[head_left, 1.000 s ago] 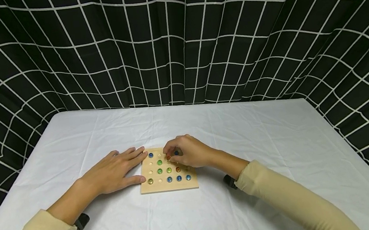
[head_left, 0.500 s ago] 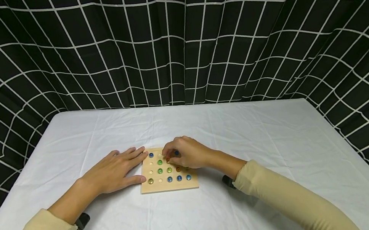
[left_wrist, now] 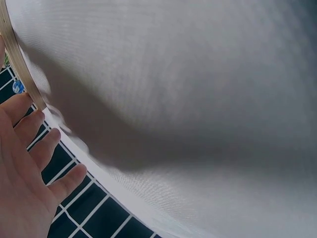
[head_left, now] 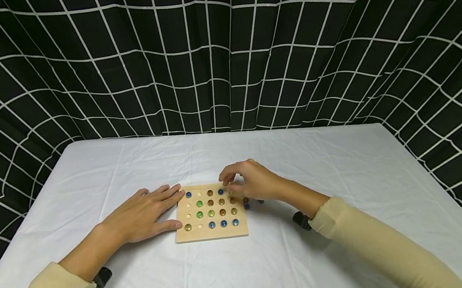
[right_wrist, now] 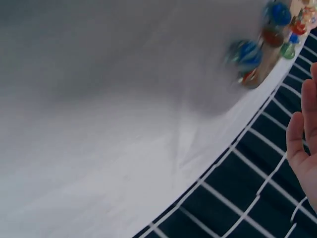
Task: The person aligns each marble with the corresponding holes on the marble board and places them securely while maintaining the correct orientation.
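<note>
A square wooden board (head_left: 212,234) lies on the white cloth, its rows of hollows partly filled with glass marbles. A blue marble (head_left: 188,195) sits near its far left corner, and brown marbles (head_left: 222,212) fill several hollows on the right. My left hand (head_left: 146,215) lies flat with straight fingers, fingertips and thumb at the board's left edge. Over the far right corner hovers my right hand (head_left: 254,179), thumb and forefinger apart with no marble showing between them. In the right wrist view its loose fingers (right_wrist: 295,131) are only partly visible.
Several loose marbles (head_left: 247,206) lie on the cloth just right of the board, partly under my right wrist; a blue swirled marble (right_wrist: 246,54) among them shows in the right wrist view. A black curtain (head_left: 221,68) with white grid lines stands behind the table.
My right hand has let go of an orange-brown marble, which now sits in the board, and has moved right and slightly away. Loose marbles beside the board came into sight. The left hand stayed still.
</note>
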`<act>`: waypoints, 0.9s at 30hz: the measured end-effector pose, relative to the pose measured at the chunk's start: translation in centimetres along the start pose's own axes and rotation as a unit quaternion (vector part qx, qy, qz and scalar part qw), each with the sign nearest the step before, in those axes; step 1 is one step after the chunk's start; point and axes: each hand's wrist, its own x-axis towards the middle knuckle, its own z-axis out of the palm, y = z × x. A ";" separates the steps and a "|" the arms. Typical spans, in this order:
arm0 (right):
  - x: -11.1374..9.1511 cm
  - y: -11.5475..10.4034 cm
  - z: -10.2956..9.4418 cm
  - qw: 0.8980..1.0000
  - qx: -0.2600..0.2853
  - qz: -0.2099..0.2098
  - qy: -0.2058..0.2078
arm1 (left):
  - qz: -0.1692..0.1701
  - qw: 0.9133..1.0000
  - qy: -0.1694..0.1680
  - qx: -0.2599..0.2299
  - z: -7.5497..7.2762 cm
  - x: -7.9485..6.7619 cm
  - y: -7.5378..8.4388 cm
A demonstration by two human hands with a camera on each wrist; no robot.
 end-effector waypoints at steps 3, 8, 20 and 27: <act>-0.9 0.8 -0.6 1.000 -0.005 0.006 0.006 | 0.001 1.000 0.000 -0.002 0.0 0.0 0.0; -2.4 2.0 -1.3 1.000 0.010 0.022 0.016 | 0.002 1.000 0.001 -0.004 0.0 0.0 0.1; -5.3 4.1 -1.9 0.997 0.055 0.051 0.001 | 0.002 1.000 0.003 -0.008 0.0 -0.1 0.2; -6.0 4.6 -1.7 0.996 0.064 0.052 -0.024 | 0.004 1.000 0.004 -0.005 0.0 -0.1 0.1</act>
